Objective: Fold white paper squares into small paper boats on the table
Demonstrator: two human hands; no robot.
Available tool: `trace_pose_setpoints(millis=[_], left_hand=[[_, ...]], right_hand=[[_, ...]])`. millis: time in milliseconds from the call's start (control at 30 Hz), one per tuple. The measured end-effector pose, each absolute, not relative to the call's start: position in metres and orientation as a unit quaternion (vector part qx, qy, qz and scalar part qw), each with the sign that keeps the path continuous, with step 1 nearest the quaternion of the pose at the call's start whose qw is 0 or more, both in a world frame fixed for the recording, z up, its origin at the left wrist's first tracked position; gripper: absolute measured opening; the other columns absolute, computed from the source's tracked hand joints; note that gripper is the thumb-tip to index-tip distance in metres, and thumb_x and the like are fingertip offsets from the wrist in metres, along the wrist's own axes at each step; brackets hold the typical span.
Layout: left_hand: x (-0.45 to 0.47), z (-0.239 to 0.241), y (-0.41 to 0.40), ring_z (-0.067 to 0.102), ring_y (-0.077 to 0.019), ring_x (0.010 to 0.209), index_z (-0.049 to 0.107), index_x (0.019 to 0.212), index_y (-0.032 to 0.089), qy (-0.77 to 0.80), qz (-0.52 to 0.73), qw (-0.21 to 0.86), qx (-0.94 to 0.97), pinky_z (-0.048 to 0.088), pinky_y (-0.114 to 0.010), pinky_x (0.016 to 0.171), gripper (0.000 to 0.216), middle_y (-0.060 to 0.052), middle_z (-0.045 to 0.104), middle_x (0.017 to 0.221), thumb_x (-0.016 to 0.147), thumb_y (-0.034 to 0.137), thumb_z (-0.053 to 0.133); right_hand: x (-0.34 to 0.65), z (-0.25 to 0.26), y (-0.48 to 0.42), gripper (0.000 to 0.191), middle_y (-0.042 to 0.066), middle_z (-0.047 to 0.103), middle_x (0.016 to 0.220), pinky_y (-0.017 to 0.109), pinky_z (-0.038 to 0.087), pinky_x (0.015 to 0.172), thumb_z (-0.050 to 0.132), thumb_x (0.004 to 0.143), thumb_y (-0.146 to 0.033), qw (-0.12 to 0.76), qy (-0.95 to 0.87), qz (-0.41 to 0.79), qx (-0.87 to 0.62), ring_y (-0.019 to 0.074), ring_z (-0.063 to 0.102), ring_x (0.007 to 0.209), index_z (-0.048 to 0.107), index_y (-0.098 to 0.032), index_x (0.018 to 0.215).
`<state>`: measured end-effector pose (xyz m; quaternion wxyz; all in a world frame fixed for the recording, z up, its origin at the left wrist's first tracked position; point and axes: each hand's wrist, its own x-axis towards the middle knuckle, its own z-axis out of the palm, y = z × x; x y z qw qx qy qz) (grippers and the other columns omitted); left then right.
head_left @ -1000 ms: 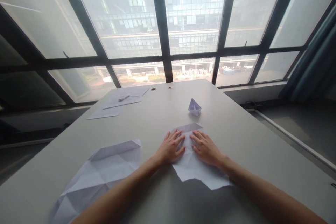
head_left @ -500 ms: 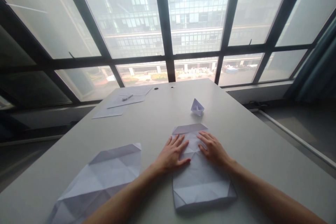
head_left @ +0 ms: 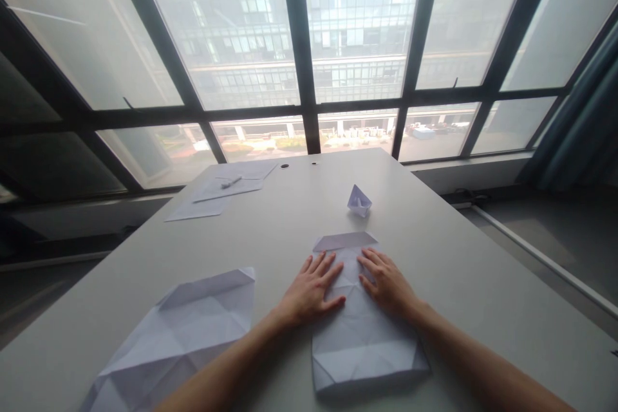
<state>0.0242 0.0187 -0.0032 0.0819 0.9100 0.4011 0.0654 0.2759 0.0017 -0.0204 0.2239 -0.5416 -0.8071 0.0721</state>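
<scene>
A creased white sheet of paper (head_left: 362, 347) lies flat on the grey table (head_left: 458, 257) in front of me. My left hand (head_left: 311, 290) rests palm down on the sheet's left part, fingers stretched out flat. My right hand (head_left: 386, 283) presses the sheet's right part, fingers also spread flat. Both hands sit side by side near the sheet's far end, whose top edge is folded over. Beyond them stands a small folded paper boat (head_left: 358, 201).
A second creased sheet (head_left: 188, 335) lies at the near left of the table. Several flat sheets (head_left: 217, 196) with a white pen (head_left: 230, 181) lie at the far left corner. Large windows (head_left: 309, 45) rise behind the table; a curtain (head_left: 579, 122) hangs at right.
The sheet's near end, lifted and curled a second ago, now lies flat on the table. Both hands slid a little toward me along the sheet and stay pressed on it.
</scene>
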Motion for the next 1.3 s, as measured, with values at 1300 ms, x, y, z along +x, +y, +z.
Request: trace_pose_setpoints(millis=[1300], left_hand=[[0.028,-0.004,0.026,0.026,-0.0333,0.147,0.048,0.144,0.026,0.416,0.102,0.072,0.901,0.021,-0.056,0.119,0.066,-0.011,0.035,0.158,0.09,0.062,0.055]], right_hand=[[0.275,-0.013,0.015,0.03,0.012,0.061,0.133,0.036,0.037,0.11,0.059,0.089,-0.027,0.251,-0.821,0.056,-0.51,0.0247,0.052,0.126,0.065,-0.016,0.116]])
